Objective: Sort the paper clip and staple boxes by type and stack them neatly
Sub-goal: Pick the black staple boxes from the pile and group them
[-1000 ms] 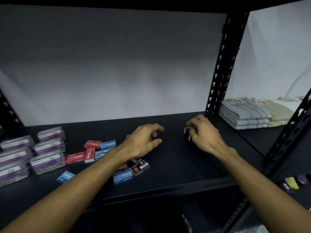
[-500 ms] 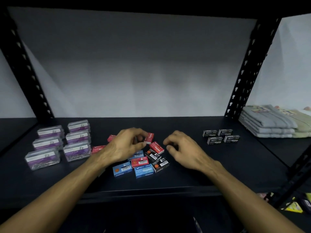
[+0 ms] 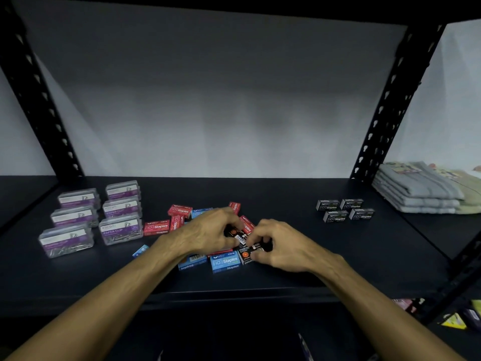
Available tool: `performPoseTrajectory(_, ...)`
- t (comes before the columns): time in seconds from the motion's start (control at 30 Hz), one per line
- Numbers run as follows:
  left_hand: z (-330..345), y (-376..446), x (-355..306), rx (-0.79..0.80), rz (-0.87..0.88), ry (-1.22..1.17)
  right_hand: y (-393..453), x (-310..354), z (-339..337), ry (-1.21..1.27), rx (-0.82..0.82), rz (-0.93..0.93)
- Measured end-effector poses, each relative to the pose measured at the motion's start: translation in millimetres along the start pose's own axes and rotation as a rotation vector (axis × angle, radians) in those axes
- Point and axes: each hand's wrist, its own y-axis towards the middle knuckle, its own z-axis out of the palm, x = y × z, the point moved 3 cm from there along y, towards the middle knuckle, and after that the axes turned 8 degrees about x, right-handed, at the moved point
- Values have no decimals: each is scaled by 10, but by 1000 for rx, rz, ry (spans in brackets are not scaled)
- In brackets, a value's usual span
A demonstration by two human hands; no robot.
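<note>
Both hands work over a loose heap of staple boxes in the middle of the black shelf (image 3: 286, 194); the left hand (image 3: 208, 234) has its fingers curled down round a black staple box (image 3: 235, 233) at the heap's centre, its barcode end showing between the two hands; the right hand (image 3: 279, 246) pinches a second black box (image 3: 247, 255) that lies at the near right edge of the heap, thumb and fingertips closed on its end.

Just left of that box lies a blue staple box (image 3: 225, 262), label facing the near edge; another blue box (image 3: 192, 262) sits beside it, partly under the left wrist; a small blue box (image 3: 140, 250) lies apart at the near left; a further blue box (image 3: 200, 212) shows beyond the left knuckles. Red staple boxes are scattered on the far and left side of the heap: one flat (image 3: 156, 227), one on end (image 3: 177, 222), one at the far left (image 3: 180, 211), one upright at the far edge (image 3: 234, 207), and one tilted between the hands (image 3: 247, 224).

To the left, well apart from the heap, six clear paper clip boxes (image 3: 121, 230) with purple labels stand in two neat rows of three. To the right, four black staple boxes (image 3: 345, 211) sit grouped two by two, touching or nearly so. Far right, beyond the shelf upright (image 3: 385, 121), lie folded towels (image 3: 419, 191), grey ones stacked beside pale green ones.
</note>
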Motion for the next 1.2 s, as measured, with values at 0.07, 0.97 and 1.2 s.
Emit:
performPoseTrajectory(0.07, 3, 49, -5, -1, 3, 35, -16, -23, -21, 3, 20, 13)
performPoseTrajectory(0.97, -32, 143, 14, -75, -37, -1, -89, -208, -36, 57, -106, 85)
performPoseTrajectory(1.2, -30, 137, -22, -74, -19, 4, -108, -224, -60, 38, -101, 77)
